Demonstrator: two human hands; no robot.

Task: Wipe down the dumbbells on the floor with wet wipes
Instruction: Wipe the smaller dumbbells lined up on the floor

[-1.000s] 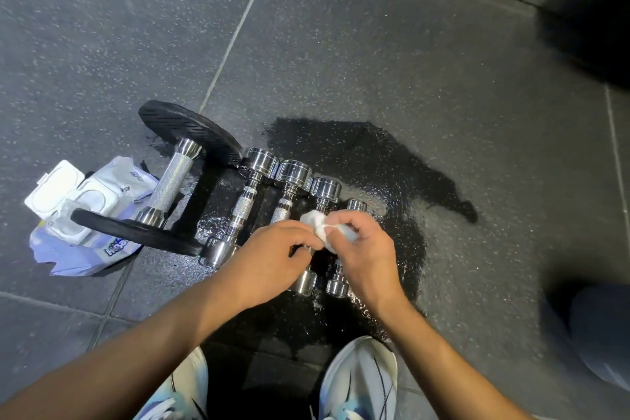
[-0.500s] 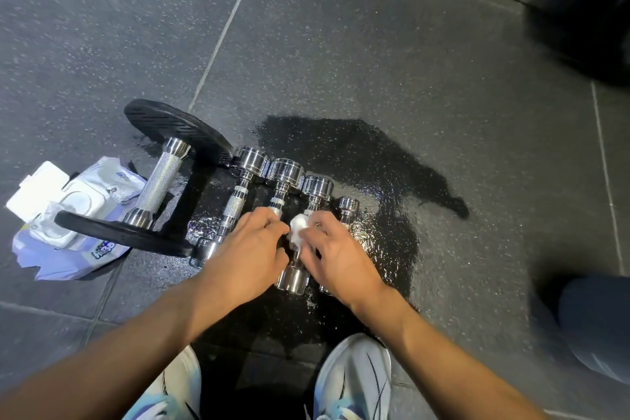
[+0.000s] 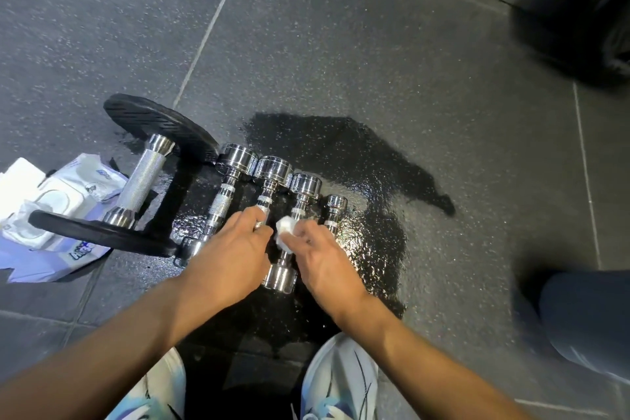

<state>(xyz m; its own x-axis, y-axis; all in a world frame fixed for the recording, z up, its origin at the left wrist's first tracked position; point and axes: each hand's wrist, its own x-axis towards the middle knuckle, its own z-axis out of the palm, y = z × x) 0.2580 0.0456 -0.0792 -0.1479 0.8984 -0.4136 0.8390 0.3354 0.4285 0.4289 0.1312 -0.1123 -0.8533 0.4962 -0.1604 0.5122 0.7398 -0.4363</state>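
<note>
The rubber floor carries every task item. A dark wet patch spreads under the dumbbell row and out to its right. It shows liquid on the floor, not which items are clean.

The plate-loaded dumbbell (black discs, knurled chrome handle) lies at the left end of the row. Just beside it is the wet wipes pack, lid flipped open. No hand touches either.

Four chrome dumbbells lie side by side, descending in size to the right:
- first chrome dumbbell
- second chrome dumbbell
- third chrome dumbbell
- fourth chrome dumbbell

All four shine alike, so wiped and unwiped surfaces cannot be told apart.

The left hand lies palm down over the near part of the row. Its fingers are curved and the fingertips are on the second chrome dumbbell's handle. Whether they close round that handle cannot be told.

The right hand pinches a bunched wet wipe between thumb and fingertips. As far as the view shows, it holds the wipe against the third chrome dumbbell's handle.

Assessment: wiping is under way at mid-row, and this handle is the step in hand. The fourth chrome dumbbell is probably still to be done. The state of the plate-loaded dumbbell and the first two chrome units cannot be confirmed. The task is judged roughly half complete.
</note>
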